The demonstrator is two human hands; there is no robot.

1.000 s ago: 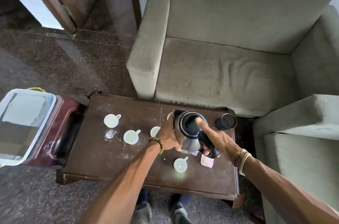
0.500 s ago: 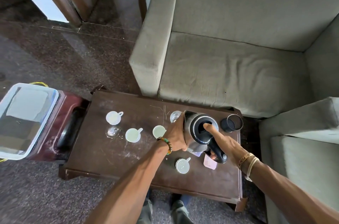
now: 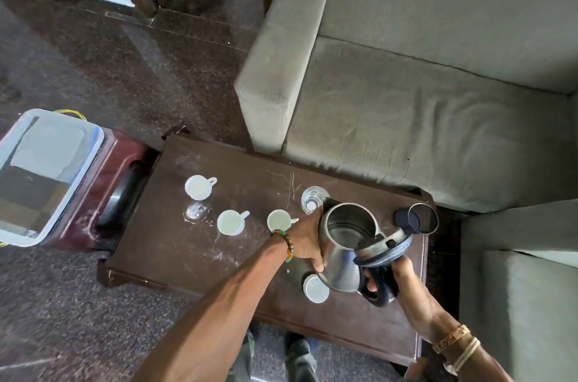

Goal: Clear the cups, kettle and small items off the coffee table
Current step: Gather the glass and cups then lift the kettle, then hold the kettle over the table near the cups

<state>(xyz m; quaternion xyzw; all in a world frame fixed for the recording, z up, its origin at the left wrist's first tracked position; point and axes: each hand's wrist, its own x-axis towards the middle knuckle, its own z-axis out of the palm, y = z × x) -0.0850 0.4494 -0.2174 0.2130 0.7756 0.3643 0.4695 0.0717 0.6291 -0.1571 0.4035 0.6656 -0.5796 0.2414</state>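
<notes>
A steel kettle is held over the dark wooden coffee table, its black lid flipped open and the inside bare. My right hand grips the black handle. My left hand holds the kettle's left side. Several small white cups stand on the table: one at the far left, one in the middle, one by my left wrist, one under the kettle. A clear glass stands behind the kettle and another lies near the left cups.
A dark round holder with a black disc sits at the table's far right corner. A grey sofa runs behind the table, an armchair stands to the right. A maroon stool with a clear plastic bin is on the left.
The kettle's lid has flipped open, showing the empty inside. My right hand has slid down onto the handle, and the kettle now hides the pink packet on the table.
</notes>
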